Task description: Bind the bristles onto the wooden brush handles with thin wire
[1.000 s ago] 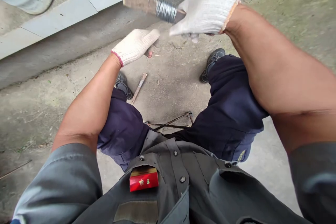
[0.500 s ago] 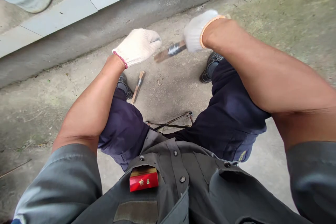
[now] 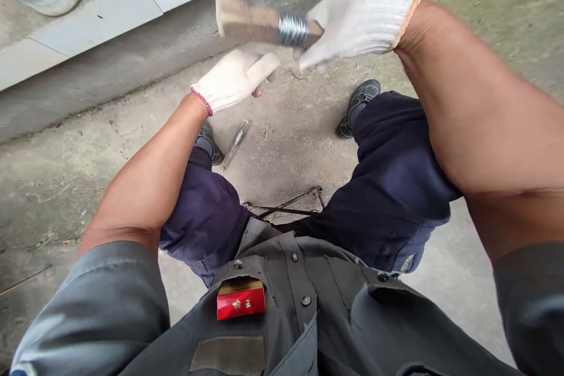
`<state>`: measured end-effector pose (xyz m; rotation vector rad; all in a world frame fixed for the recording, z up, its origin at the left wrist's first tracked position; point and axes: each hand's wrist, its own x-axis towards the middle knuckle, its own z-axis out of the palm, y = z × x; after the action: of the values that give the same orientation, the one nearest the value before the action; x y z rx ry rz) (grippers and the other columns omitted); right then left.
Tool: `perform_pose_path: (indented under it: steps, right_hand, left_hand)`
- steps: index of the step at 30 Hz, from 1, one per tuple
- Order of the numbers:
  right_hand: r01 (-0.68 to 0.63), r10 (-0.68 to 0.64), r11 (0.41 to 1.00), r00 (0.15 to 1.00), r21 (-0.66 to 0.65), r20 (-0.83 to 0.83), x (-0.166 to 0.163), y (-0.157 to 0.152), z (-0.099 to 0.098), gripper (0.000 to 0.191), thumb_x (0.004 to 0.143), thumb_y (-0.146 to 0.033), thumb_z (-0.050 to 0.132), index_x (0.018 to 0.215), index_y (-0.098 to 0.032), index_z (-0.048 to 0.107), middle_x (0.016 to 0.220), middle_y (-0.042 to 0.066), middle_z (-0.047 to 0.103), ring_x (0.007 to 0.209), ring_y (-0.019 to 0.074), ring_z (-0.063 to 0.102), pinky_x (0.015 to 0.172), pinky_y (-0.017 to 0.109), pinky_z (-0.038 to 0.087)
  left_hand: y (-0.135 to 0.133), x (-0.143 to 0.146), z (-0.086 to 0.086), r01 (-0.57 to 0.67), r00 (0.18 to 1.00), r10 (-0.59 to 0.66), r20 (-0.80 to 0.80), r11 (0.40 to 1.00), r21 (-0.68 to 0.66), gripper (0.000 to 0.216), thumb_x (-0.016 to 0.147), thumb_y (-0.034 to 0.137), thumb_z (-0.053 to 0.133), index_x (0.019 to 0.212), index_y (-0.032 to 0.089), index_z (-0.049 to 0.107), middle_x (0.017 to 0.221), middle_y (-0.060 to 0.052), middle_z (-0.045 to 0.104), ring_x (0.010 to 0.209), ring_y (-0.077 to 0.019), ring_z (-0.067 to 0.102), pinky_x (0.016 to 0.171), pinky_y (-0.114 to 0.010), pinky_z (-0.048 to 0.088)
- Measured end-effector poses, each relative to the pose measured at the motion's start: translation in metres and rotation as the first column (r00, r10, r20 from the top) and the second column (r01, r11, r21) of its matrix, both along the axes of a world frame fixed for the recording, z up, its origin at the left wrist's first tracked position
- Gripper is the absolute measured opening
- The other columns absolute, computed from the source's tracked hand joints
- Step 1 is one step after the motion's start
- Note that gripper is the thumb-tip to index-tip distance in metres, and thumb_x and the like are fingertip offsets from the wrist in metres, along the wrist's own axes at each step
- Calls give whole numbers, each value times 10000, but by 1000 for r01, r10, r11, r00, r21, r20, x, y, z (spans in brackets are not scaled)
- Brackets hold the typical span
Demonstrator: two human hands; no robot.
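One tool (image 3: 235,144) on ground, shoes (image 3: 358,107) flanking

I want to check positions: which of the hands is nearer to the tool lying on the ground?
Left. The left hand hovers just above the tool; the right hand is raised farther away, gripping a wire-wrapped bar.
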<state>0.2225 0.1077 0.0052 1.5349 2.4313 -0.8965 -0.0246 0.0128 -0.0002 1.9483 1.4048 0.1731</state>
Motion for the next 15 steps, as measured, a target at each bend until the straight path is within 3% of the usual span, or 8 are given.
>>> perform_pose_path:
  steps: [4,7,12,14,15]
  right_hand:
    - [-51,-22,939,978,341,205,-13,-6,13,394,862,-352,654,1028,-15,772,948,235,746,988,389,719,863,529,545]
    - [-1,-121,892,963,452,242,-16,-4,12,402,864,-255,609,1146,-4,749,1051,307,725,1079,473,698,847,580,534]
    - [47,-248,887,888,459,388,-20,1,11,390,760,-72,651,1133,8,731,1093,305,724,1117,458,691,858,554,507]
    - [27,-224,917,860,397,458,-26,-2,7,371,760,-37,659,1117,37,731,1131,334,710,1159,470,670,886,593,473]
    - [19,-168,944,887,330,430,-30,-5,4,319,788,-47,659,1081,52,736,1146,359,697,1198,493,643,906,645,439]
  left_hand:
    - [4,7,-9,12,993,-5,-114,998,57,486,991,576,379,951,298,775,858,-17,766,745,-211,595,814,-375,446]
    - [9,9,-17,40,986,-30,-166,998,54,394,952,475,435,899,280,774,823,-44,753,709,-243,608,762,-385,434]
    - [11,9,-16,60,979,-45,-200,996,69,422,951,476,438,1001,262,798,843,-72,754,776,-290,657,807,-395,457]
    - [11,10,-11,70,976,-48,-215,993,95,428,955,477,428,972,262,798,841,-74,752,818,-299,663,827,-400,450]
    - [11,10,-9,66,974,-42,-224,993,101,434,957,482,424,973,263,799,843,-69,755,862,-303,665,851,-399,442]
